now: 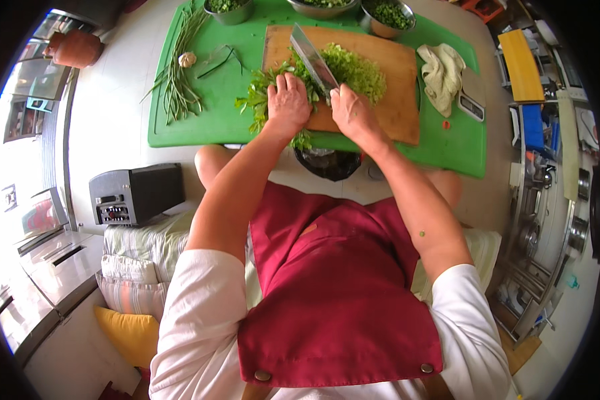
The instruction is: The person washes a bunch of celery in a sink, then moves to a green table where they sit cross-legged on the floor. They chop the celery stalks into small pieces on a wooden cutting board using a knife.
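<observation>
A wooden cutting board [400,90] lies on a green plastic board or tabletop [215,125]. My right hand [355,112] grips a broad-bladed knife, whose blade [312,57] points up and away to the left across the board. Pressed down on leafy greens [260,97] at the board's left side is my left hand [289,100], its fingers over the leaves and stems. Chopped pale green pieces [360,75] are heaped to the right of the blade. How the knife's edge meets the greens is partly hidden.
Metal bowls of chopped greens [387,17] stand along the far edge. Long green stalks [180,90] and a garlic bulb [187,59] lie left; a cloth [442,75] and a small scale [471,106] are right. A black-lined bin [328,164] sits below the near edge.
</observation>
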### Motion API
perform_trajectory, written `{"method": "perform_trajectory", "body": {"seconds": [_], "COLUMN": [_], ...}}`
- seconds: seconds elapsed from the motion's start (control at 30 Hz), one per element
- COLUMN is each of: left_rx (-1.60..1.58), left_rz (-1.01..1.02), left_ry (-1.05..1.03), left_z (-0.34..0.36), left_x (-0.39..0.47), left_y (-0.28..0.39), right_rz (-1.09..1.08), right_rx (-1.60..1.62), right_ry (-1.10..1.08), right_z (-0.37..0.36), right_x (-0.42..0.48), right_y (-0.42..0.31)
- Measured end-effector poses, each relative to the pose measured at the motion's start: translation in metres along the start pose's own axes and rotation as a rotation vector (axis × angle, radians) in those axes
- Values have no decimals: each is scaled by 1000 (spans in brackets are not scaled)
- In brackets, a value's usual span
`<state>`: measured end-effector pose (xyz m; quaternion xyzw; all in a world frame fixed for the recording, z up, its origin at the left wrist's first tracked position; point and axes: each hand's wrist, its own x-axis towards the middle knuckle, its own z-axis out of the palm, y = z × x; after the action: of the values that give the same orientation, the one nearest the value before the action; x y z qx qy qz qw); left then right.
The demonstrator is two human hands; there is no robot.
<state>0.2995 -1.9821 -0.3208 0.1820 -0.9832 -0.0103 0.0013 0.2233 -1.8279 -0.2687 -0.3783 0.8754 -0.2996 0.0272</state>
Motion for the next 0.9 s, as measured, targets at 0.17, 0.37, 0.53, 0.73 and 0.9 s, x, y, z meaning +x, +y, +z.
{"method": "perform_trajectory", "body": {"seconds": [0.17,0.37,0.53,0.73,0.9], "left_rx": [-54,-15,-54,-90,-21], "left_rz": [-32,7,-40,17,84], "left_ry": [14,114,-21,-88,-182], "left_z": [0,3,5,-23,-42], "left_x": [-1,-7,2,-4,-2], "left_y": [-2,3,3,-8,-17], "right_rz": [-9,-18,37,-31,68], "right_rx": [-24,7,47,46,95], "right_ry": [-156,-185,-203,-146,-96], "right_z": [-11,-9,14,17,6], "right_x": [-11,-8,10,9,9], "right_y": [-6,-4,-4,6,23]}}
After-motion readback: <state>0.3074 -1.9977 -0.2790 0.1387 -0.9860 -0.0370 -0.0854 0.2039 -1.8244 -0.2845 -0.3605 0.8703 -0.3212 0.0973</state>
